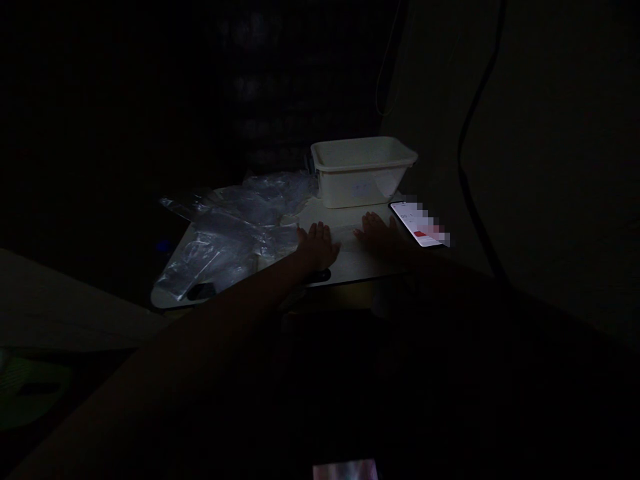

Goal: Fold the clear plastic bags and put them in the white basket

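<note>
In the dim light, my left hand (318,248) lies on the pale table (345,260) with its fingers outstretched, at the right edge of a heap of clear plastic bags (225,233). My right hand (379,233) rests to the right of it on the same surface, fingers spread and holding nothing. Just beyond the hands stands a white plastic tub (360,187). A phone (417,223) with a lit screen lies right of my right hand; part of its screen is pixelated. Both forearms reach in from the lower corners, the right one almost lost in darkness.
A dark cable (465,173) hangs down the wall on the right. At the lower left is a green object (35,390), too dark to name. Dark cut-outs (201,291) show near the table's front edge. A small bright patch (345,470) appears at the bottom.
</note>
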Tool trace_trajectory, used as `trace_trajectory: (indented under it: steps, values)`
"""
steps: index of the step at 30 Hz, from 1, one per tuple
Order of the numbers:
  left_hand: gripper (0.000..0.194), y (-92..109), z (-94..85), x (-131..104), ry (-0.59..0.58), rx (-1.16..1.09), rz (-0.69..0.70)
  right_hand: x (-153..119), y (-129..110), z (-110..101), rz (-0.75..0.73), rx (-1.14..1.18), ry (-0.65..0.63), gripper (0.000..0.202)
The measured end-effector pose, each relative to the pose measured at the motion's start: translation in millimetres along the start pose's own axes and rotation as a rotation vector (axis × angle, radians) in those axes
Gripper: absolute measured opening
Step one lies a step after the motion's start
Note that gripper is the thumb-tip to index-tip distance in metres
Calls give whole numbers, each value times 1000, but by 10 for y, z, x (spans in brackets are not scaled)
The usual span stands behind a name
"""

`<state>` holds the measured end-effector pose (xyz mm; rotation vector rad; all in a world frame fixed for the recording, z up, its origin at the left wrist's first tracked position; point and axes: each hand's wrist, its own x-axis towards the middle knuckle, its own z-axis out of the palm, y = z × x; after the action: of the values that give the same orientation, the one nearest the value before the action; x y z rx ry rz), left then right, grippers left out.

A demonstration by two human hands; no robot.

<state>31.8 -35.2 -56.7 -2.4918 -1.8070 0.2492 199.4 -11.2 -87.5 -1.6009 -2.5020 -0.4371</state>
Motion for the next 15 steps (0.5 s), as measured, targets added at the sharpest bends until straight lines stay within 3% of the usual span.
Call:
trace_trajectory:
  steps: [6, 15]
  values:
    - [57, 3, -3, 2, -13, 3, -6, 4, -8, -16, 57, 22, 13, 51]
    - [58, -2, 12, -10, 10, -16, 8, 138, 131, -61, 82, 135, -95, 37]
